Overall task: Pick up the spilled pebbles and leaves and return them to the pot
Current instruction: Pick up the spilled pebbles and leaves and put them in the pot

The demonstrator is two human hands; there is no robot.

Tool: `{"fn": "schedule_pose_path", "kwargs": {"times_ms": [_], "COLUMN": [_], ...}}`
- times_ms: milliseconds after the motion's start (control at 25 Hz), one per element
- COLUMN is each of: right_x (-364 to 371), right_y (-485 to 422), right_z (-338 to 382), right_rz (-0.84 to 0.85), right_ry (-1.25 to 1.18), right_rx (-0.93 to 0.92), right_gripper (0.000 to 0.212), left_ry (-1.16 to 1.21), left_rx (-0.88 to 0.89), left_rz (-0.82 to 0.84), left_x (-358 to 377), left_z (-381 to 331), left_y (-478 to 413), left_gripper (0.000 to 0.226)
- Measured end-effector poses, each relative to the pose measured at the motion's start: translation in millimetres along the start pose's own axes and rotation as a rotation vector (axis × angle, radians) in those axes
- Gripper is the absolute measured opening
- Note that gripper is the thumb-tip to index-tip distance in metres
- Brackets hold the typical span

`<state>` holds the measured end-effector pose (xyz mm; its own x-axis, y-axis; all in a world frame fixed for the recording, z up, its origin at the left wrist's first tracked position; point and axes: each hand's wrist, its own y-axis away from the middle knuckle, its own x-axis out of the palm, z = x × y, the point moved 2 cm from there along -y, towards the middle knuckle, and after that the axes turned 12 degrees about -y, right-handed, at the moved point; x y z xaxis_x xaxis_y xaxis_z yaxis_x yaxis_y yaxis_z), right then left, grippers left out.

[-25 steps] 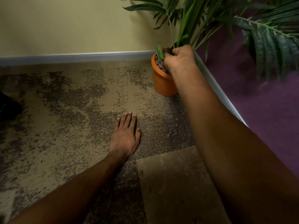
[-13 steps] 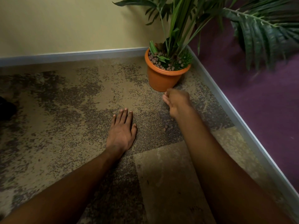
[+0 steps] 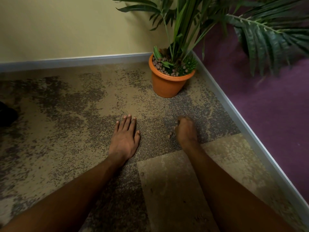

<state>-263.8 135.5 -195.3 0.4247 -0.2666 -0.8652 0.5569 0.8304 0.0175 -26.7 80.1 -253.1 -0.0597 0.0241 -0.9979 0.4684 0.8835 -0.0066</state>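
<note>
1. Carpet (image 3: 70, 124), mottled tan and grey
2. Pot (image 3: 167, 86), upright in the corner beyond both hands, holds a plant, pebbles and leaf pieces
3. Left hand (image 3: 124, 139) flat, fingers spread, empty
4. Right hand (image 3: 185, 131) curled down; grip unclear
5. Spilled pebbles (image 3: 170, 135) touching its thumb side

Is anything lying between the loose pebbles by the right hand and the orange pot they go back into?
Nothing visible. The pebbles lie on carpet beside the right hand, and only bare carpet runs from there to the pot. The left hand rests flat off to the side, clear of that path.
</note>
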Motion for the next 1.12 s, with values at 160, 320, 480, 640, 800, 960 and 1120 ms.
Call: {"fn": "schedule_pose_path", "kwargs": {"times_ms": [160,320,480,640,800,960,1120], "right_x": [-4.3,-10.0,-9.7,-16.4,-16.7,-9.1,-25.3], "right_y": [-8.7,-13.9,-12.0,-12.1,-6.3,6.1,1.9], "right_z": [1.2,-3.8,1.1,1.6,-3.0,0.9,24.3], "right_rz": [0.113,0.137,0.233,0.291,0.335,0.32,0.194], "right_ry": [-0.055,-0.048,-0.02,-0.082,-0.034,-0.019,-0.072], "right_rx": [-0.031,-0.009,-0.102,-0.072,-0.017,0.016,-0.013], "right_gripper": [0.034,0.019,0.024,0.021,0.016,0.019,0.023], "left_ry": [-0.001,0.003,0.004,0.014,0.015,0.012,0.004], "left_rx": [-0.001,-0.005,-0.002,0.004,0.003,0.006,0.006], "left_rz": [0.008,0.012,0.009,0.009,0.004,0.002,-0.004], "left_x": [-0.3,-1.5,-3.1,-4.0,-4.1,-5.1,-5.5], "left_z": [-0.5,-0.6,-0.9,-0.9,-1.0,-1.2,-1.0], "left_y": [-0.2,0.4,1.5,1.2,1.4,2.3,1.8], "left_gripper": [0.068,0.067,0.067,0.067,0.067,0.067,0.067]}}
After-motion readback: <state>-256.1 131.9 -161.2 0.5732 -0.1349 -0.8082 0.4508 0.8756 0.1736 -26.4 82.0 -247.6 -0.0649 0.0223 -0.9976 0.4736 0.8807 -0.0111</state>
